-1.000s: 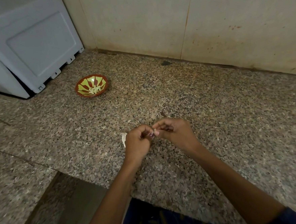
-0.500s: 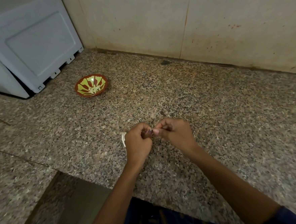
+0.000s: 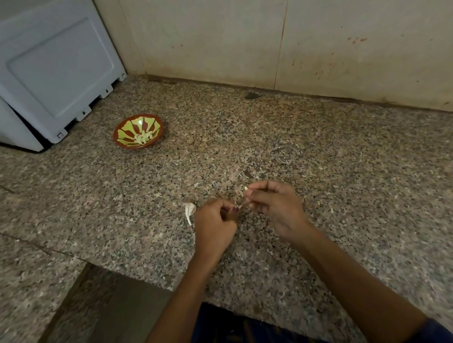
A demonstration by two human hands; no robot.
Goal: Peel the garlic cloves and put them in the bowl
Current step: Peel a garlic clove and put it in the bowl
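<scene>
My right hand (image 3: 275, 208) pinches a small pale garlic clove (image 3: 246, 188) between thumb and fingertips, only its tip showing. My left hand (image 3: 215, 223) sits just left of it with fingers curled, pinching a thin strip of skin (image 3: 240, 204) that stretches toward the right hand. Both hands hover low over the speckled granite counter (image 3: 326, 164). A red and yellow-green patterned bowl (image 3: 138, 131) stands far left of the hands and holds several peeled white cloves (image 3: 143, 137). A white piece of garlic skin (image 3: 189, 211) lies on the counter beside my left hand.
A white appliance (image 3: 38, 72) stands at the back left, close to the bowl. A beige wall (image 3: 291, 38) runs along the back of the counter. The counter's front edge (image 3: 147, 278) steps down at the lower left. A dark speck (image 3: 252, 96) lies near the wall.
My hands have drawn slightly apart: the right hand lifted the clove up and to the right while a strip of skin stretches from it to the left hand.
</scene>
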